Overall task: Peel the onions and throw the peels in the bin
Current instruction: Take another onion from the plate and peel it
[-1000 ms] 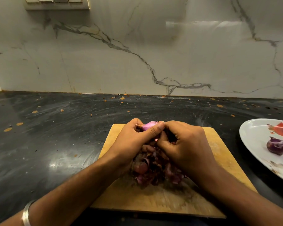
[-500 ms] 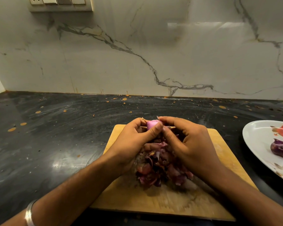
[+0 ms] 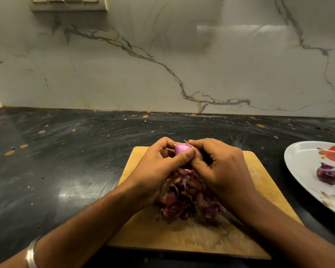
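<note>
- Your hands are round an onion (image 3: 181, 148) showing pale pink-purple, glossy.
- Under it you've got a peel heap (image 3: 184, 198) in dark maroon, purple and brown, with a few pink flecks.
- Your cutting board (image 3: 259, 178) reads tan yellow, with a paler scuffed patch near you.
- The countertop (image 3: 66, 151) is black, smeared with grey swirls and dotted with orange specks.
- The backsplash (image 3: 162, 55) is off-white marble with thin grey veins, touched with ochre.
- To your right, the white plate (image 3: 298, 161) carries a red-orange smear and a dark purple onion (image 3: 329, 174).
- A silver bangle (image 3: 31, 254) sits on your left wrist.
</note>
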Motion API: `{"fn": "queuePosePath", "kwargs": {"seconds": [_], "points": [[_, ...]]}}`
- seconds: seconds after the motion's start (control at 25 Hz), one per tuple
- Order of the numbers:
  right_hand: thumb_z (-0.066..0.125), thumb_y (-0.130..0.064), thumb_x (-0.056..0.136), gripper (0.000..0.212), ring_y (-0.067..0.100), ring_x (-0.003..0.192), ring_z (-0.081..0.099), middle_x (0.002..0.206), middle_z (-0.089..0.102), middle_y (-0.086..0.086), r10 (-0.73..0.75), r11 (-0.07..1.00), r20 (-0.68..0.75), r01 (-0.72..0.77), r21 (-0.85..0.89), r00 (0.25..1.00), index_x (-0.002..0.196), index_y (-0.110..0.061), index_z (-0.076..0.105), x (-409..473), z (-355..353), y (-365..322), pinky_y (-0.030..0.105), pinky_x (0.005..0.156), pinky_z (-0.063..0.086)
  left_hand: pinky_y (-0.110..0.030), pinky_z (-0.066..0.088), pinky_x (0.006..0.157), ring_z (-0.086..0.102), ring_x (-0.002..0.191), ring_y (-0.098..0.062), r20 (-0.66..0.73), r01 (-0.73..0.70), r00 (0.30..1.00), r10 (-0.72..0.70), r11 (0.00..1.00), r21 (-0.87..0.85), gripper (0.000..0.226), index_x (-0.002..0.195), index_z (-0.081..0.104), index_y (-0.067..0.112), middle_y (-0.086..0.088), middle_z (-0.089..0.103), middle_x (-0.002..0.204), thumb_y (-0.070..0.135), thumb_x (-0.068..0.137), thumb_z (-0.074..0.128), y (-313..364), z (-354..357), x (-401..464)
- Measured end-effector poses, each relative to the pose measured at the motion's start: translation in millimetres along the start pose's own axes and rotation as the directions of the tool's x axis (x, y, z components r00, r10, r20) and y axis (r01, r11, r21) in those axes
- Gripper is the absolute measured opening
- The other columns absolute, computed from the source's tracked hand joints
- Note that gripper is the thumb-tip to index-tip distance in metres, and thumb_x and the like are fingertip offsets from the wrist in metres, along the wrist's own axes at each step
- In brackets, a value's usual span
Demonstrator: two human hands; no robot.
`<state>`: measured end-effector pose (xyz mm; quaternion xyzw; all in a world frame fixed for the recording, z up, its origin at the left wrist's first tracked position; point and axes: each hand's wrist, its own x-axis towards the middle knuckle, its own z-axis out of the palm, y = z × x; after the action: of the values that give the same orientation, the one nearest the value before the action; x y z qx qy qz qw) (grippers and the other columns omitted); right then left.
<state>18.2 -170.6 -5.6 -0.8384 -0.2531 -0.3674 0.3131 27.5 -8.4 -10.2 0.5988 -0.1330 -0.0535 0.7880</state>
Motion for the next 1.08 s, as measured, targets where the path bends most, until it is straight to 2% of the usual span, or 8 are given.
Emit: {"fn": "queuePosePath", "kwargs": {"seconds": [0.16,0.32,0.4,0.56,0.64,0.8,0.92,1.08], "points": [[0.064,-0.015,0.085,0.022,0.013,0.083,0.069,0.093,0.075,0.002,0.057,0.997,-0.006,-0.057,0.049,0.998,0.103,-0.006,0.074,-1.3,0.0,-3.9,0.03,0.071,0.056,-0.028,0.056,0.072,0.068,0.086,-0.023,-0.007,-0.008,1.0,0.008,1.0,0.016,0.045,0.106,0.062,0.001,-0.022,0.068,0.104,0.023,0.07,0.079,1.5,-1.7,0.0],[0.072,0.0,0.082,0.018,0.011,0.08,0.067,0.089,0.074,0.0,0.118,0.99,-0.004,-0.117,0.079,0.993,0.098,-0.008,0.075,0.6,-4.1,4.4,0.024,0.069,0.053,-0.034,0.058,0.084,0.07,0.098,-0.028,0.02,-0.031,0.999,0.03,0.998,0.06,0.044,0.114,0.065,0.005,-0.018,0.069,0.115,0.017,0.073,0.078,1.0,-1.0,-1.1],[0.068,-0.002,0.082,0.024,0.009,0.083,0.068,0.092,0.074,-0.002,0.133,0.988,0.014,-0.134,0.083,0.991,0.103,-0.01,0.075,0.4,-4.5,5.2,0.02,0.072,0.053,-0.029,0.058,0.078,0.071,0.096,-0.025,0.027,-0.032,0.999,0.03,0.998,0.049,0.046,0.116,0.066,0.008,-0.018,0.07,0.113,0.018,0.072,0.077,2.4,-0.3,-0.8],[0.057,-0.02,0.086,0.038,-0.002,0.099,0.065,0.108,0.073,-0.01,0.171,0.967,0.082,-0.183,0.175,0.982,0.121,-0.017,0.071,0.9,-2.5,1.4,0.009,0.082,0.049,-0.022,0.056,0.062,0.071,0.08,-0.019,0.016,0.016,1.0,-0.015,0.999,-0.034,0.044,0.113,0.063,0.003,-0.016,0.073,0.099,0.017,0.073,0.075,5.6,-3.2,2.5],[0.055,-0.026,0.092,0.038,-0.003,0.106,0.064,0.115,0.071,-0.011,0.165,0.964,0.115,-0.185,0.19,0.98,0.126,-0.018,0.068,2.4,-3.6,3.0,0.012,0.088,0.05,-0.021,0.056,0.06,0.072,0.08,-0.017,0.038,0.031,0.999,-0.03,0.999,-0.041,0.043,0.111,0.064,0.001,-0.012,0.074,0.094,0.018,0.073,0.075,5.3,-6.1,3.5],[0.054,-0.019,0.099,0.025,0.006,0.095,0.067,0.102,0.074,-0.005,0.124,0.982,0.124,-0.139,0.126,0.985,0.113,-0.012,0.073,3.3,-3.7,7.6,0.029,0.081,0.053,-0.019,0.056,0.061,0.071,0.077,-0.013,0.054,0.032,0.998,-0.033,0.999,0.025,0.038,0.107,0.067,0.004,-0.007,0.075,0.089,0.02,0.074,0.076,2.0,-6.5,2.6],[0.059,-0.013,0.098,0.016,0.006,0.085,0.067,0.092,0.074,-0.005,0.161,0.975,0.098,-0.173,0.136,0.982,0.105,-0.012,0.074,3.5,-4.4,10.5,0.03,0.073,0.052,-0.018,0.055,0.065,0.071,0.081,-0.012,0.072,0.004,0.997,-0.008,0.998,0.063,0.038,0.11,0.068,0.005,-0.008,0.075,0.094,0.019,0.076,0.077,2.7,-6.0,2.2],[0.064,-0.018,0.095,0.01,0.007,0.076,0.066,0.079,0.072,-0.011,0.249,0.948,0.062,-0.256,0.191,0.966,0.094,-0.016,0.074,3.3,-4.6,10.6,0.027,0.063,0.051,-0.024,0.056,0.083,0.071,0.102,-0.022,0.124,-0.014,0.992,0.0,0.994,0.108,0.035,0.118,0.068,0.008,-0.011,0.075,0.108,0.011,0.083,0.073,5.5,-5.9,-0.2]]}}
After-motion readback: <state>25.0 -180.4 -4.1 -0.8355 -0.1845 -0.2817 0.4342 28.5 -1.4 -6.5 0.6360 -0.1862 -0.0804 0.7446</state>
